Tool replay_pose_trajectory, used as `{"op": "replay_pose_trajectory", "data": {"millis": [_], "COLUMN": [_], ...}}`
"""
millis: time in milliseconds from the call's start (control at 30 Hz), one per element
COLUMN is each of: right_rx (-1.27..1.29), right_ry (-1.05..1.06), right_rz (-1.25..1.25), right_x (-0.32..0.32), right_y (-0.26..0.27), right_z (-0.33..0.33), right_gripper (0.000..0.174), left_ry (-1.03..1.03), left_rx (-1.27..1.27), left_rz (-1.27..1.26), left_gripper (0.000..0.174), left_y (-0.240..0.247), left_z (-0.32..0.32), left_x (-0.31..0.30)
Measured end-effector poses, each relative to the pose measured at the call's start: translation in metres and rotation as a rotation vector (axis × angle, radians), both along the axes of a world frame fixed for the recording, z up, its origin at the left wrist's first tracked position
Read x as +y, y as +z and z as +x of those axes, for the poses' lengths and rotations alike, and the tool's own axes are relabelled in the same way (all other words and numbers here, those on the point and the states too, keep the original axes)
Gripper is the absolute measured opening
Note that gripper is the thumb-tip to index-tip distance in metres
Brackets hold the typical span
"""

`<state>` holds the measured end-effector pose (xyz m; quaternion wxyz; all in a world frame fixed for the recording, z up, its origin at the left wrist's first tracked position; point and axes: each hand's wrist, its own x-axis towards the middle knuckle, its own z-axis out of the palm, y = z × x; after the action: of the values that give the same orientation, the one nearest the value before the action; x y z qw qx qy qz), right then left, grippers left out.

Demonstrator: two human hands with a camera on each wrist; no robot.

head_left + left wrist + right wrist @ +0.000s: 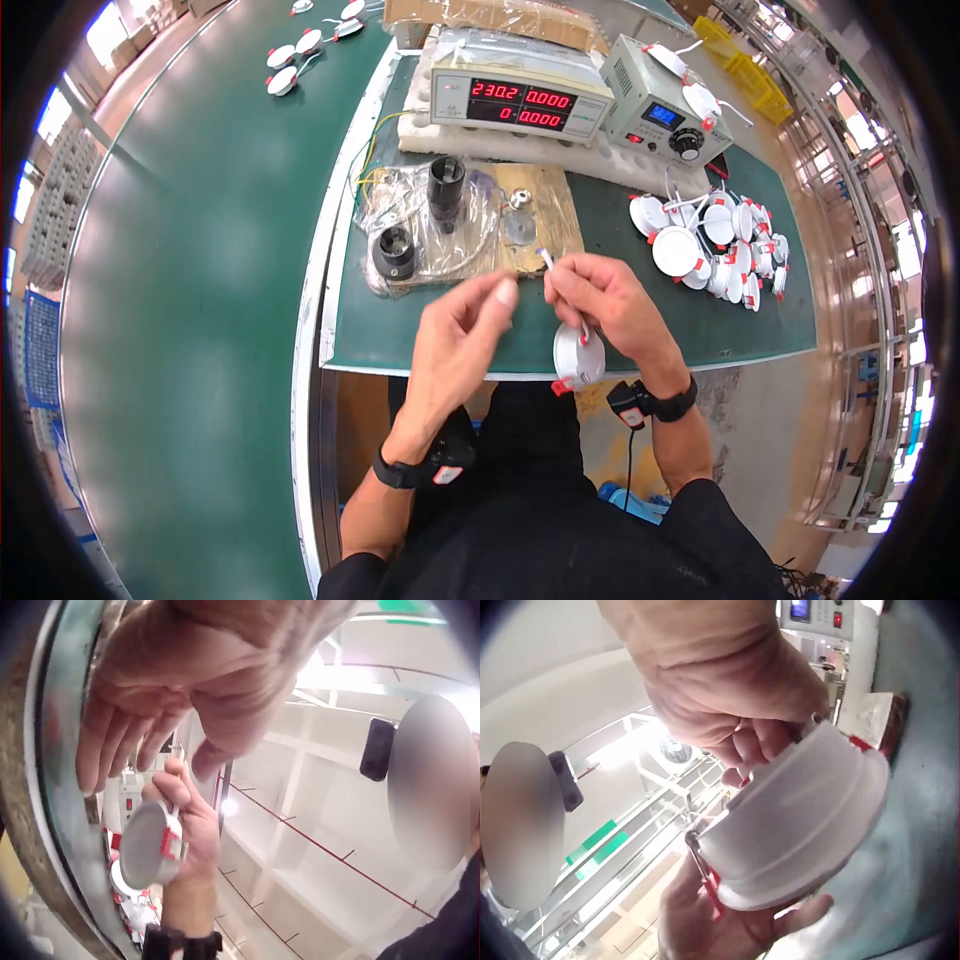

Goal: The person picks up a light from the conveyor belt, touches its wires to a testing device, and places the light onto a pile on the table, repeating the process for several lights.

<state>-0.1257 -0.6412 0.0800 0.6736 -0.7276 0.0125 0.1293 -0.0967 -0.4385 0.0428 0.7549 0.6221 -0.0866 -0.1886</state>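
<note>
Factory floor, lamp test station on an assembly line. Long green conveyor belt (200, 250) runs past a green-matted worktop (640, 330). On the worktop: bench power meter (520, 100) with red digits, a smaller instrument box (660, 105) with blue display and dial, and a wooden board (545, 215) carrying black test sockets (445, 190) and loose wiring. Heap of identical white round lamp fittings (710, 250) with red clips; more of them on the belt (300, 50). Yellow crates (745, 65) behind. White racking (315, 825) overhead in the left wrist view.
</note>
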Motion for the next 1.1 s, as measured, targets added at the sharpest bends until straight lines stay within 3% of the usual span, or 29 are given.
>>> {"op": "replay_pose_trajectory", "data": {"millis": [67,167,267,400,433,533,567,667,800,967,1100], "right_rx": [-0.037,-0.005,0.008,-0.036,-0.038,-0.045,-0.025,0.022,0.037,-0.014,0.054], "right_ry": [0.084,0.067,0.021,-0.038,-0.060,-0.100,-0.109,-0.094,-0.108,-0.125,-0.143], "right_rz": [-0.004,0.010,0.029,0.064,0.075,0.144,0.197,0.308,0.256,0.094,0.147], "right_x": [0.008,0.015,0.016,0.015,0.014,0.002,-0.002,-0.011,-0.014,-0.011,-0.011], "right_y": [0.004,0.008,0.006,0.001,0.002,-0.001,-0.004,-0.028,-0.033,-0.037,-0.040], "right_z": [-0.013,-0.026,-0.036,-0.041,-0.039,-0.031,-0.026,-0.008,0.015,0.044,0.054], "right_gripper": [0.030,0.030,0.030,0.030,0.030,0.031,0.031,0.030,0.031,0.030,0.031], "left_ry": [0.023,-0.114,0.009,0.137,0.087,-0.029,-0.224,-0.360,-0.249,-0.272,-0.277], "left_rx": [-0.020,-0.087,-0.256,-0.531,-0.380,0.018,0.165,0.109,0.267,0.524,0.589], "left_rz": [0.025,0.021,-0.112,0.163,0.181,-0.155,-0.160,-0.212,-0.279,-0.549,-0.682], "left_gripper": [0.035,0.029,0.025,0.029,0.043,0.058,0.065,0.063,0.055,0.058,0.052], "left_y": [0.010,0.024,0.014,0.019,0.027,0.000,-0.006,-0.017,-0.029,-0.025,-0.029], "left_z": [0.009,0.006,-0.007,-0.018,-0.019,-0.024,-0.029,-0.053,-0.043,-0.030,-0.022], "left_x": [0.000,-0.004,-0.018,-0.032,-0.030,-0.032,-0.025,-0.037,-0.049,-0.053,-0.050]}}
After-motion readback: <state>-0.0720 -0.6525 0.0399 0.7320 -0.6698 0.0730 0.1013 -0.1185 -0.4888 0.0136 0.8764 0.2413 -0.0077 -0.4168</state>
